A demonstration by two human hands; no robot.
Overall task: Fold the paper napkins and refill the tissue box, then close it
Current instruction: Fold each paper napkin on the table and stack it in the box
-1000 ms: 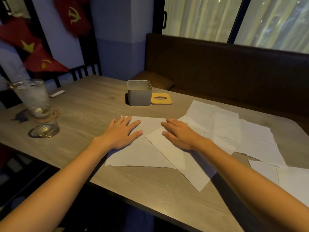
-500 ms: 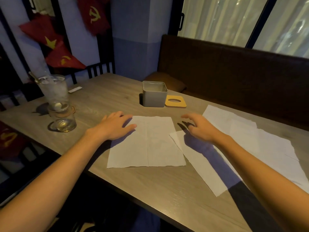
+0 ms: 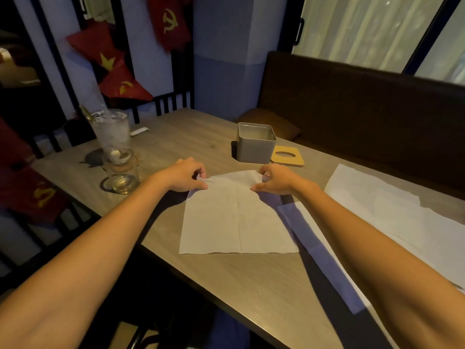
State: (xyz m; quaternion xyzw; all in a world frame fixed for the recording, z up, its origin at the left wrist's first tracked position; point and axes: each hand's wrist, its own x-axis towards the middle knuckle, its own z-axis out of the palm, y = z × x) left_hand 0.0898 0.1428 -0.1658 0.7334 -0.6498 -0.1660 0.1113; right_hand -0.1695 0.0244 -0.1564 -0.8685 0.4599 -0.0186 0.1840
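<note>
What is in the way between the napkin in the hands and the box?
Nothing visible. Both hands, left and right, pinch the napkin's far corners. Only bare table lies between it and the open box. The lid sits beside the box.

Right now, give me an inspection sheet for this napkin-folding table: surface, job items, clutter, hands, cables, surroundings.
Surface: wooden table, dimly lit, arm shadows across it.
Job's things: one napkin flat at the table's near edge, centre crease visible, far edge lifted; loose napkins spread to the right; grey tissue box open; its yellow lid lying flat beside it.
Clutter: tall iced glass and short glass at left; small white item behind them, too small to identify.
Hands: left hand and right hand each pinch a far corner of the napkin.
Cables: nothing seen.
Surroundings: dark bench, curtained window, red flags on the wall.
</note>
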